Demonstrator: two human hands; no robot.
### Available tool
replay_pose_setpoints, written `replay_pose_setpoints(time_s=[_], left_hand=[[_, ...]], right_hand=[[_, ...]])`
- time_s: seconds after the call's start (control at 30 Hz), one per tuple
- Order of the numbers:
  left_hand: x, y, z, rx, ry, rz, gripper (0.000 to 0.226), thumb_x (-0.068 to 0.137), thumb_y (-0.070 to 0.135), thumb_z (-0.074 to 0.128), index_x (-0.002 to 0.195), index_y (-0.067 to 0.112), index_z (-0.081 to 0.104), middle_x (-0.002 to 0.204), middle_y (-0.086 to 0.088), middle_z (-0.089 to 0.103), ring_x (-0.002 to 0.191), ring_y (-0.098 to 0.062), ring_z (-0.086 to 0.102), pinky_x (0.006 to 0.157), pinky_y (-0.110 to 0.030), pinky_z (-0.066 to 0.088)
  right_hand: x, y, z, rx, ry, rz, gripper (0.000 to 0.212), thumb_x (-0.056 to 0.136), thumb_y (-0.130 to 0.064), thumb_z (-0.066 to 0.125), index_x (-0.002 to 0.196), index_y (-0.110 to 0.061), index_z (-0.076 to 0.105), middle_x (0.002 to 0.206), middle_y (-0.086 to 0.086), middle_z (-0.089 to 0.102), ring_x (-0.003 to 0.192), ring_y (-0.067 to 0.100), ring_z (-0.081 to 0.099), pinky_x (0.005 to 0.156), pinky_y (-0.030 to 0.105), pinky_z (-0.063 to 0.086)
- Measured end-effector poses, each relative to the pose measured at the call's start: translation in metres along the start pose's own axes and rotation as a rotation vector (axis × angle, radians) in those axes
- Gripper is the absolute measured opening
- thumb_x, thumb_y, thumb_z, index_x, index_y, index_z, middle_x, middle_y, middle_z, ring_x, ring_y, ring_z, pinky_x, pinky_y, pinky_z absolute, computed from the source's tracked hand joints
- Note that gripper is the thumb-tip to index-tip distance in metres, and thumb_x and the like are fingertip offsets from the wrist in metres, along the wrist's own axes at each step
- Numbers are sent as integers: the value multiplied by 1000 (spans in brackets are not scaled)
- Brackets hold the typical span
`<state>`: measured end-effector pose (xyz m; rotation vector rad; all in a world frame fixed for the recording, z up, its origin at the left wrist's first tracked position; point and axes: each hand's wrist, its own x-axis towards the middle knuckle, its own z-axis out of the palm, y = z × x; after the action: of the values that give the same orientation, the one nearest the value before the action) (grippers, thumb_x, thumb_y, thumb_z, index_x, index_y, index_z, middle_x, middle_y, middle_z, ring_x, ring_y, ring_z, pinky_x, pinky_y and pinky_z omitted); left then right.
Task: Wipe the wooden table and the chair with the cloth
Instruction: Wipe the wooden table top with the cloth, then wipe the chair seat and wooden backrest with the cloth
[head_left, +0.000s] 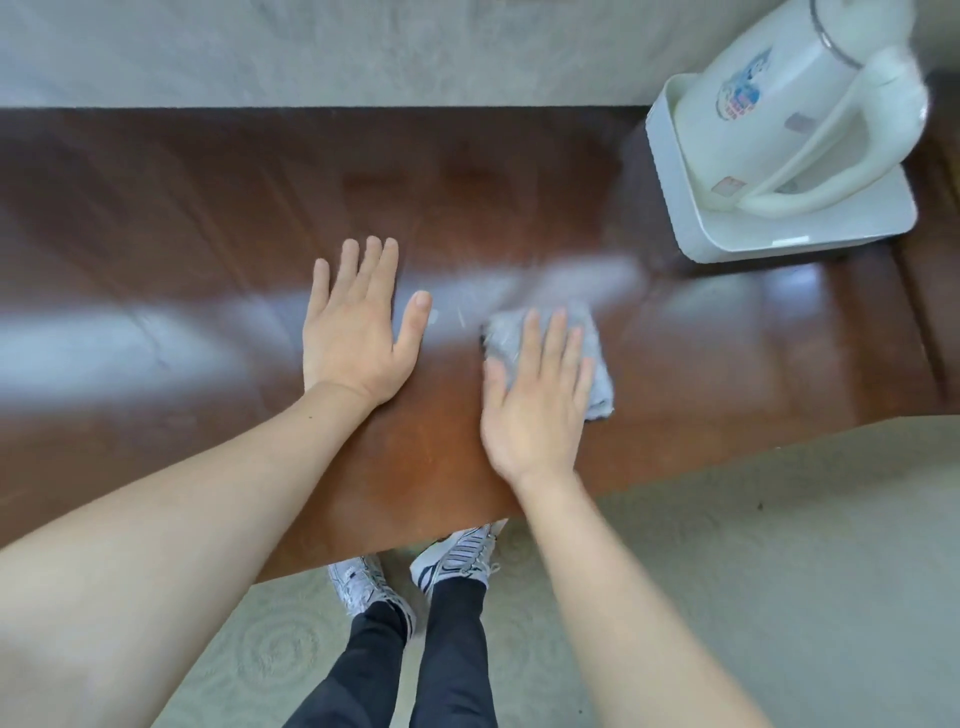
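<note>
While I look down through the head camera, the wooden table fills most of the view, a glossy reddish-brown top that runs from the left edge across to the right, with pale patches of light reflected along its middle. Beyond its far edge I see a grey textured wall, and below its near edge a pale patterned floor.

Left of centre, my left hand lies flat on the bare wood, palm down, fingers straight and spread, its grip released and nothing under it. Just to the right, apart from it, my right hand presses flat on the cloth, a small folded grey piece lying on the table near the middle. The fingers are straight over the cloth rather than curled round it, so that grip is released too. Cloth shows beyond the fingertips and along the right side of the hand.

Farther right, at the table's far corner, a white tray sits on the wood, well apart from the cloth. On it stands a white kettle with a blue and red print on its body and a curved handle facing me. Its top is blurred and partly cut off by the frame.

Under the near table edge I see two white sneakers and black trouser legs on the floor.

I count two hands, one cloth, one tray, one kettle and two shoes. I see no chair from here.
</note>
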<state>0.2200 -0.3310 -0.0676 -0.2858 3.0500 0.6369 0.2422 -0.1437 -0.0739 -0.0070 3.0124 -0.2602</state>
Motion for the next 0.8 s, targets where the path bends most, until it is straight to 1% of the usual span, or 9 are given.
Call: replay_pose_setpoints(time_s=[0.13,0.27,0.37,0.43,0.47,0.57,0.67,0.73,0.8], left_hand=[[-11,-1,-11,-252,11,-22,78,96,57,19,153,8,40,157,-15,42,151,-28,21,124,-41,11],[-30,-16,-28,-306,-239,-1,86,91,67,10,158,17,30,165,-7,29,156,-23,11,126,-39,12],[-67,-26,-46,-304,-317,51,75,96,59,17,159,19,27,166,-1,26,155,-12,11,126,-33,13],[-95,-28,-62,-345,-334,34,72,97,57,19,159,21,26,166,3,25,154,-6,12,125,-27,13],[-106,-28,-72,-379,-326,12,73,97,59,19,160,22,26,166,5,25,153,-4,14,123,-24,13],[-137,-26,-102,-461,-269,-72,78,95,68,21,160,26,26,164,9,29,150,-4,25,121,-23,20],[-160,-20,-133,-661,-158,-254,66,100,57,45,158,29,30,154,8,46,134,-8,50,111,-26,38],[-170,-14,-153,-859,-36,-432,63,97,42,60,153,24,38,130,5,64,110,-10,63,100,-26,46],[-184,-11,-173,-1065,90,-594,62,92,29,72,146,18,45,105,4,69,94,-13,65,96,-37,51]], right_hand=[[-99,-28,15,33,-80,-203,64,103,-49,29,159,-20,16,167,8,9,155,26,5,124,47,9],[-126,-22,2,162,-178,-360,52,102,-26,45,153,-25,36,164,-3,24,153,18,15,123,41,13],[-112,-33,-30,588,-324,-72,41,104,-22,45,143,-36,48,152,-13,45,145,5,32,120,32,24],[-99,-50,-61,937,-409,199,28,103,-31,47,121,-47,61,112,-18,69,107,6,61,94,27,47],[-93,-57,-75,1070,-437,266,23,103,-33,48,115,-43,64,100,-17,71,95,9,65,85,24,50],[-83,-76,-115,1298,-629,301,27,104,-36,47,120,-26,67,116,-2,74,110,18,67,89,33,51],[-87,-96,-148,1434,-839,268,41,101,-42,47,122,-16,70,123,11,70,111,27,65,86,40,52],[-92,-105,-163,1508,-929,238,47,100,-45,47,125,-12,69,129,15,67,117,26,64,97,41,52],[-99,-111,-178,1517,-1010,173,49,99,-49,47,124,-14,70,129,14,67,116,26,66,91,39,56]])
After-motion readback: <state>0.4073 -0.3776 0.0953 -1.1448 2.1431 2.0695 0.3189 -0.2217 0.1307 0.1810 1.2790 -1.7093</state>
